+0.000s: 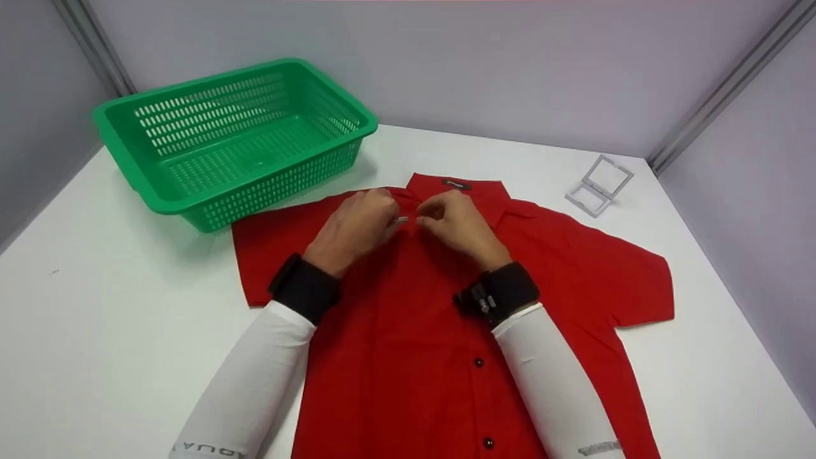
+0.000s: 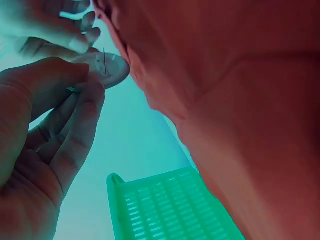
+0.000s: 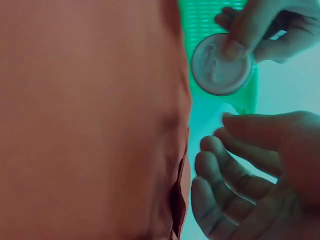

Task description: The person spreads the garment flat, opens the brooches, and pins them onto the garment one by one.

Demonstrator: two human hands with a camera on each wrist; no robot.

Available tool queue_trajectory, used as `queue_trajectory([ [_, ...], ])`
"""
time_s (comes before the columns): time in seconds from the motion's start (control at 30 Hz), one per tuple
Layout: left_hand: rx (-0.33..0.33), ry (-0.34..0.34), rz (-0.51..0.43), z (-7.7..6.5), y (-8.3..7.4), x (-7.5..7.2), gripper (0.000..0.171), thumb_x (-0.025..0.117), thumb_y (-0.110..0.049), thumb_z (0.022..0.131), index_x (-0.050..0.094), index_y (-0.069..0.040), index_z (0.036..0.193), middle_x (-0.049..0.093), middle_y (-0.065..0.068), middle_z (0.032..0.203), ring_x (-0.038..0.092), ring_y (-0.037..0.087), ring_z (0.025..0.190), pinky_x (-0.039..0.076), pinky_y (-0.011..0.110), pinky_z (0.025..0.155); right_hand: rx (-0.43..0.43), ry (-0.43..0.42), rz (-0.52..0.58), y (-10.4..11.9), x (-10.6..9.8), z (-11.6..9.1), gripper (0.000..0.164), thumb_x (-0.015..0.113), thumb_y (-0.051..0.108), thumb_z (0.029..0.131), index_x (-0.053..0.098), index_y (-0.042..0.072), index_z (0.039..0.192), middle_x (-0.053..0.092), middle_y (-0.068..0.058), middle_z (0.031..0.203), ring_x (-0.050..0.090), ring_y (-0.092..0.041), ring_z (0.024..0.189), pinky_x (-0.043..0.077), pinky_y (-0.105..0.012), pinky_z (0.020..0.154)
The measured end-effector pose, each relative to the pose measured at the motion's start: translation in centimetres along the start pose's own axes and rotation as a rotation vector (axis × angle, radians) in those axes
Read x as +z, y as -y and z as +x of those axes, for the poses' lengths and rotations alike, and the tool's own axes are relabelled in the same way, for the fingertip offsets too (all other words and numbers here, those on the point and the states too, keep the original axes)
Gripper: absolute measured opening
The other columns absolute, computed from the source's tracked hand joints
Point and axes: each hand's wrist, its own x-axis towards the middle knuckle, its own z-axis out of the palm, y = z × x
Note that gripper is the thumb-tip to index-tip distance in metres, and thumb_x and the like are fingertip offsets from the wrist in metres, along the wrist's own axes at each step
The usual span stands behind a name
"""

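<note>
A red short-sleeved shirt lies spread on the white table, its collar at the far side. Over its upper front, my left hand pinches a round pin badge between thumb and fingers. The badge's back shows in the right wrist view. A thin pin sticks up from that back in the left wrist view. My right hand is close beside the badge, its fingers loosely bent with nothing visible between them. In the right wrist view, the thumb stands apart from the badge.
A green plastic basket stands at the back left, close to the shirt's left sleeve. A small grey hinged frame rests on the table at the back right. Pale walls enclose the table's back and sides.
</note>
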Motion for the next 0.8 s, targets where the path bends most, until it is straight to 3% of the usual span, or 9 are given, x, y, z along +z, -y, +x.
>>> queue_trajectory([
  [0.17, -0.030, 0.035, 0.020, 0.1, -0.5, 0.4, 0.020, 0.067, -0.017, 0.093, 0.067, -0.005, 0.078, 0.061, 0.011, 0.064, 0.061, 0.020, 0.065, 0.058, 0.030, 0.070, -0.028, 0.070, -0.157, 0.3, 0.4, -0.2, 0.025, 0.070, 0.018, 0.091, 0.073, 0.012, 0.116, 0.070, -0.006, 0.105, 0.064, -0.019, 0.095, 0.056, -0.035, 0.088],
  [0.33, -0.029, 0.042, 0.035, 0.1, -0.7, 0.6, 0.019, 0.065, -0.016, 0.094, 0.067, -0.003, 0.080, 0.058, 0.011, 0.060, 0.058, 0.019, 0.058, 0.058, 0.029, 0.065, -0.002, 0.104, -0.235, 0.8, 0.4, -0.5, 0.026, 0.069, 0.017, 0.091, 0.073, 0.013, 0.116, 0.071, -0.005, 0.105, 0.066, -0.019, 0.096, 0.057, -0.036, 0.089],
  [0.8, -0.061, 0.109, -0.031, 0.1, -0.6, 0.4, 0.024, 0.065, -0.014, 0.093, 0.061, -0.005, 0.071, 0.045, 0.005, 0.054, 0.046, 0.016, 0.053, 0.050, 0.028, 0.059, -0.023, 0.108, -0.329, 1.4, 1.0, -0.1, 0.018, 0.063, 0.013, 0.092, 0.076, 0.016, 0.104, 0.069, -0.003, 0.087, 0.059, -0.019, 0.085, 0.054, -0.033, 0.076],
])
